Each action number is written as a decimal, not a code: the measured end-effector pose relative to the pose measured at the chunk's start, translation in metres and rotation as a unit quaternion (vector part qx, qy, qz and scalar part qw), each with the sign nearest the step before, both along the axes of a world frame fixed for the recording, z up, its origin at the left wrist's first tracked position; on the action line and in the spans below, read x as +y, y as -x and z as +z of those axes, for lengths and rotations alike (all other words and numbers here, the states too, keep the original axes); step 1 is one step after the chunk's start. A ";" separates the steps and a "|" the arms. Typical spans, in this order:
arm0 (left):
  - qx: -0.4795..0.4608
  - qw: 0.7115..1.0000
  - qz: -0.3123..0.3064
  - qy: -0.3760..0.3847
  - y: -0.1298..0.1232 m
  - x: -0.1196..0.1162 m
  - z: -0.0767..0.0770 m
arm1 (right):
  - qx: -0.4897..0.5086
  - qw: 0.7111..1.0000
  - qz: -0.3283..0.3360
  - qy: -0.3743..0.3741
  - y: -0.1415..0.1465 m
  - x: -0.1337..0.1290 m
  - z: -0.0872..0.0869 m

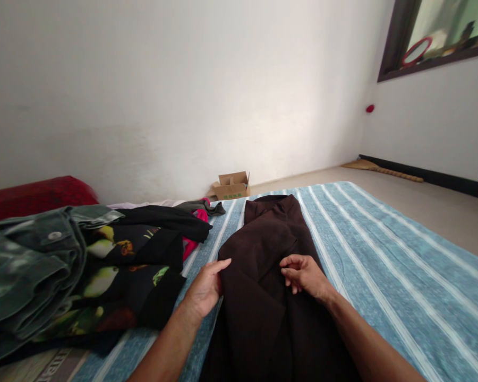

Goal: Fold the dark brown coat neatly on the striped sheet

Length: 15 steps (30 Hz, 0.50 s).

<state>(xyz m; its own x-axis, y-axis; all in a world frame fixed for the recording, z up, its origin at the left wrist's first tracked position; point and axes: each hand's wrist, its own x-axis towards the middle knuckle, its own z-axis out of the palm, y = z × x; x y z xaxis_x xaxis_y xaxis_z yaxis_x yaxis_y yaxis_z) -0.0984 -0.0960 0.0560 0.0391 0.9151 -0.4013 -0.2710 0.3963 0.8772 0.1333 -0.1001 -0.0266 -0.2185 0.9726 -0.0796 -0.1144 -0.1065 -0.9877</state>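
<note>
- Brown cloth, a long dark garment (pixel 258 249), runs up the middle of the view, rumpled, lying on a blue sheet with white stripes (pixel 386 265).
- Left hand (pixel 207 284): its grip is on the garment's left edge, the thumb lying on top and the other fingers partly hidden by the fabric.
- Right hand (pixel 298 273): over the garment's right side, its grip narrow, with thumb and forefinger tips close together. Whether cloth is pinched between them, I cannot tell.
- To the left is a heap of clothes: grey-green denim (pixel 27 265) with a metal button, beside a black printed garment (pixel 119 276) with yellow and green shapes.
- Behind these lie a plain black garment (pixel 171 220) and some bright pink cloth (pixel 189 246).
- At the far left sits a deep red patterned bundle (pixel 40 197).
- Beyond the sheet's far edge, an open cardboard box (pixel 231 187) stands near the white wall (pixel 191 95).
- Farther right, a straw broom (pixel 382 170) lies on the floor (pixel 442 212); above, a red-rimmed mirror (pixel 417 52) shows in a dark-framed opening (pixel 394 40).
</note>
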 end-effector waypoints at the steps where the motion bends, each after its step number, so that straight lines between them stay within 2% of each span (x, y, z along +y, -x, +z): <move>1: -0.004 1.000 0.004 0.007 0.001 0.000 -0.001 | 0.000 1.000 -0.001 -0.001 0.000 0.000 0.000; 15: -0.035 0.999 0.014 0.028 0.003 0.001 -0.005 | 0.004 1.000 -0.001 0.000 -0.001 -0.001 0.001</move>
